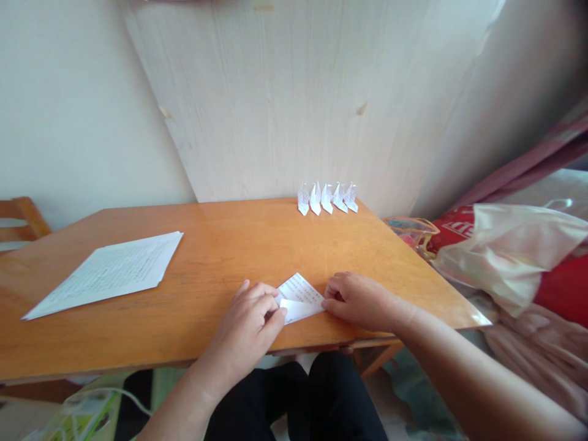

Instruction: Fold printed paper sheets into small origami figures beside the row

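Note:
A printed sheet of paper (301, 290), partly folded, lies near the table's front edge between my hands. A white strip is turned up over its lower side, and a printed corner points away from me. My left hand (255, 315) grips the paper's left end, thumb on the white strip. At the right corner, my right hand (351, 297) is curled with its fingertips pinching the paper. The fingers' undersides are hidden.
Several folded paper figures (327, 199) stand in a row at the table's back edge. A stack of printed sheets (124, 266) lies left on the wooden table (220, 239). Bags (500, 245) crowd the right side, and a chair (25, 217) stands far left.

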`<state>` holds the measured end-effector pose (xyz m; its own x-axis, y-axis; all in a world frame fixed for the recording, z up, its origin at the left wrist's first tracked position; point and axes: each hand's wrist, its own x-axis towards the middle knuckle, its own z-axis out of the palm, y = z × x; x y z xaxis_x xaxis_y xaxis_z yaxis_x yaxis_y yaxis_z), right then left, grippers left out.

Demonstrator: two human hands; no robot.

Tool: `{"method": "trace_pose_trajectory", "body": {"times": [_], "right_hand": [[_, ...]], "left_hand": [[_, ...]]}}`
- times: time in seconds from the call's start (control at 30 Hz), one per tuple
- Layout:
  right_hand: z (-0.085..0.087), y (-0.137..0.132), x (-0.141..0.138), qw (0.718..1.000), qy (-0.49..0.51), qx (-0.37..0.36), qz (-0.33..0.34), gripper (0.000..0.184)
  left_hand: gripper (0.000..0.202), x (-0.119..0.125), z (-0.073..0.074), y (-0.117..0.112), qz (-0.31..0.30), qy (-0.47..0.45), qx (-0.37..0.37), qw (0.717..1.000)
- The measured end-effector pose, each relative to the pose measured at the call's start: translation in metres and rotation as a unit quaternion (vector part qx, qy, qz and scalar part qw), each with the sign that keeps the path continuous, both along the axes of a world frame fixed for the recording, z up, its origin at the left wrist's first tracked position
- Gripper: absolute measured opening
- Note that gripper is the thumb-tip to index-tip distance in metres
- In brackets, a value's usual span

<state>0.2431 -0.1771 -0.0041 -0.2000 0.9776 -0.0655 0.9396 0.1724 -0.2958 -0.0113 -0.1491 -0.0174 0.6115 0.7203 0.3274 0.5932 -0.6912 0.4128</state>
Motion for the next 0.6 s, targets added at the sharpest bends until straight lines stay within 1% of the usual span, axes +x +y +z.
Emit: {"method": "trace_pose_trajectory", "body": {"times": [0.23, 0.33, 0.43, 0.6], "right_hand": [[0.0011, -0.0030, -0.0018, 1.000, 0.004, 0.020, -0.002, 0.025], [0.0016, -0.0043, -0.0029, 0.999, 0.011, 0.029, -0.008, 0.021], [0.0013, -0.0053, -0.0047, 0.999, 0.022, 0.036, -0.011, 0.017], [-0.0005, -0.0067, -0.0061, 0.998, 0.033, 0.039, -0.027, 0.017]], "left_hand": [[0.020, 0.0047, 0.0002, -0.0027, 0.009, 0.016, -0.012, 1.000], [0.017, 0.0058, -0.0016, -0.0037, 0.014, 0.027, -0.010, 0.999], [0.020, 0.0060, -0.0034, -0.0049, 0.024, 0.037, -0.006, 0.999], [0.024, 0.0067, -0.0053, -0.0059, 0.040, 0.042, 0.005, 0.998]]}}
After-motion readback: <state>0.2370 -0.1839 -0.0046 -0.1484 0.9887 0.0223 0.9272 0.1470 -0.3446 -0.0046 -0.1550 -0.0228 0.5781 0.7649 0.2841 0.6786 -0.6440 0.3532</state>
